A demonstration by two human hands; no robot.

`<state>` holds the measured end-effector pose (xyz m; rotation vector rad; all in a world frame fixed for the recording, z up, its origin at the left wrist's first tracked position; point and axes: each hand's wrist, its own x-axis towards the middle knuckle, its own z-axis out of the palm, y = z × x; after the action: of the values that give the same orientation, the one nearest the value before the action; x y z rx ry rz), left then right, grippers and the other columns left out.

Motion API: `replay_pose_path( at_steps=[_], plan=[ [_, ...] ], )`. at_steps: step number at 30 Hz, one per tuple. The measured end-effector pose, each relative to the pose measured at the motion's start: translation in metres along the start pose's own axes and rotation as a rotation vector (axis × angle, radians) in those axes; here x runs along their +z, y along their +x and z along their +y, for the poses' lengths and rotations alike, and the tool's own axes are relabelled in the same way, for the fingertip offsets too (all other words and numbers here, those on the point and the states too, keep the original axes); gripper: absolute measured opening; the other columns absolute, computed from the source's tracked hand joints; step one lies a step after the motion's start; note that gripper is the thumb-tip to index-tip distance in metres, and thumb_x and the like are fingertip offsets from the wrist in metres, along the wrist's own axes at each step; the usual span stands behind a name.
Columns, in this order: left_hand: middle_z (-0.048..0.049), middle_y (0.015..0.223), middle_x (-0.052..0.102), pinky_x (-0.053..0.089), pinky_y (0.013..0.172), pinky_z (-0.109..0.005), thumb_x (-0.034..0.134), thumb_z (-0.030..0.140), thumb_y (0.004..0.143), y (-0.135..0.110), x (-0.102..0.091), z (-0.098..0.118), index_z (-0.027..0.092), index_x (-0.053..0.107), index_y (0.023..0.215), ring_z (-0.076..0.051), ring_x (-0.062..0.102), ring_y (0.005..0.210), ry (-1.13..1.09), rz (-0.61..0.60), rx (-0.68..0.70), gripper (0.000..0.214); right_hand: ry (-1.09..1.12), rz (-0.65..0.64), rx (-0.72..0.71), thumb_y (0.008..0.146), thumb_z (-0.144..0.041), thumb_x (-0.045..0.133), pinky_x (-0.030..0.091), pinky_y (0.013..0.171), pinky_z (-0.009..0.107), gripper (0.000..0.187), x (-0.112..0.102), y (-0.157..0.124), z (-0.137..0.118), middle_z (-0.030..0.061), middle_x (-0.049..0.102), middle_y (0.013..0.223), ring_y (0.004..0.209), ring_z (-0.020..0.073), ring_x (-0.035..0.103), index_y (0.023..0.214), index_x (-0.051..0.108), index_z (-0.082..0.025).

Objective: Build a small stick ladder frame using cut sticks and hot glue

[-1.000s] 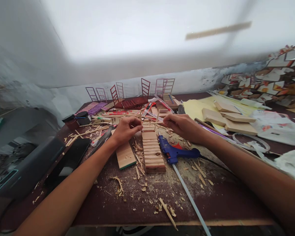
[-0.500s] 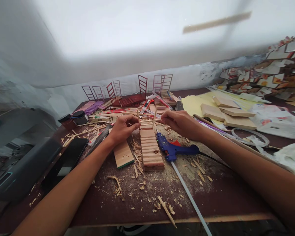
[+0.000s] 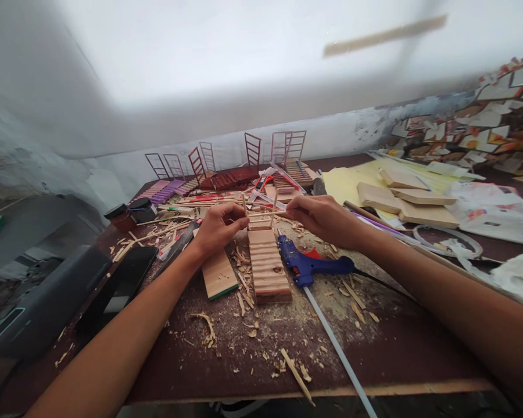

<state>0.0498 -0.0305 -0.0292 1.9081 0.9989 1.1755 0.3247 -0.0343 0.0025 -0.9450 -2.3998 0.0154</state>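
Note:
A ridged wooden slat board (image 3: 268, 267) lies in the middle of the dark table (image 3: 401, 354). At its far end stands a small frame of thin wooden sticks (image 3: 260, 214). My left hand (image 3: 218, 227) is closed in a pinch on the frame's left upright. On the other side my right hand (image 3: 320, 219) pinches the end of a thin horizontal stick laid across the frame. A blue glue gun (image 3: 309, 264) lies just right of the board, with a clear glue stick (image 3: 337, 348) trailing toward the front edge.
Wood shavings and stick offcuts litter the table. A flat wood piece (image 3: 218, 273) lies left of the board, a black phone (image 3: 117, 287) farther left. Painted stick frames (image 3: 253, 150) line the back wall. Wood blocks (image 3: 407, 203) on yellow paper sit at right.
The view shifted slightly downward. Both hands stay pinched on the stick frame with hardly any movement.

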Motion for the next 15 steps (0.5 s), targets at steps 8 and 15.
replay_pose_path(
  at_steps=[8,15],
  plan=[
    [-0.0031,0.081,0.07,0.051,0.071,-0.027,0.076,0.031,0.078,0.0,0.0004,-0.0005,0.015,0.071,0.083,-0.014,0.064,0.074,-0.011,0.006,-0.009,0.017,0.025,-0.017,-0.002,0.102,-0.026,0.046,0.04,0.067,0.028,0.021,0.0018,0.0001,-0.0015,0.0053,0.066,0.077,0.067,0.0158,0.057,0.091,0.062,-0.017],
    [-0.0031,0.08,0.071,0.052,0.072,-0.028,0.076,0.03,0.077,-0.0001,-0.0001,-0.0022,0.015,0.071,0.083,-0.014,0.064,0.074,-0.016,0.005,-0.014,0.017,0.033,-0.017,0.0,0.101,-0.026,0.045,0.041,0.069,0.029,0.021,0.0046,-0.0002,0.001,0.0072,0.068,0.082,0.071,0.0166,0.06,0.092,0.062,-0.017]
  ],
)
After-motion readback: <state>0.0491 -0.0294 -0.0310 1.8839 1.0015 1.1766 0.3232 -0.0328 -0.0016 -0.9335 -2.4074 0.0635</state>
